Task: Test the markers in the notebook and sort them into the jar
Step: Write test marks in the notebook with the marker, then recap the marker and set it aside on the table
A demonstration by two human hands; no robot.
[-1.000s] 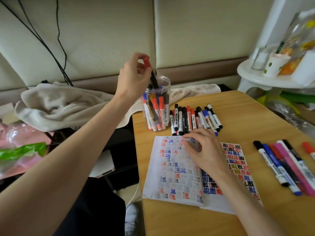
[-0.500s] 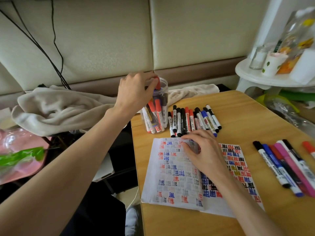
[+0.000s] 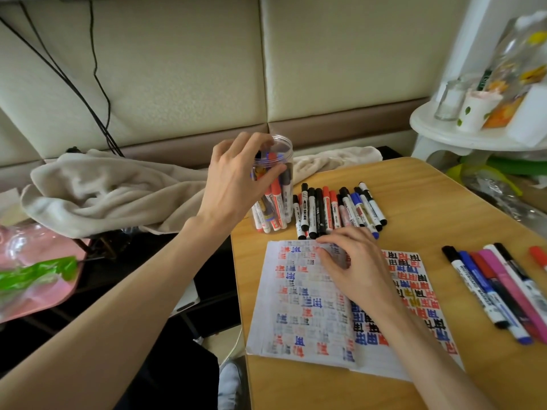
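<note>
1 jar (image 3: 284, 155), 1 notebook (image 3: 296, 309), left hand (image 3: 233, 179), right hand (image 3: 355, 267)

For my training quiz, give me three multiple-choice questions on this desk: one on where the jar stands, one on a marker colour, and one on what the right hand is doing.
1. Where does the jar stand?
A) at the far left corner of the table
B) on the floor
C) in the person's lap

2. Which colour stands out among the markers at the right?
A) green
B) yellow
C) pink

3. What is the right hand doing?
A) holding a marker
B) resting on the open notebook
C) lifting the jar

Answers: 1 A, the jar stands on the wood next to the row of markers. 2 C, a pink marker lies among black, blue and red ones. 3 B, the right hand lies on the page with no marker in it.
</note>
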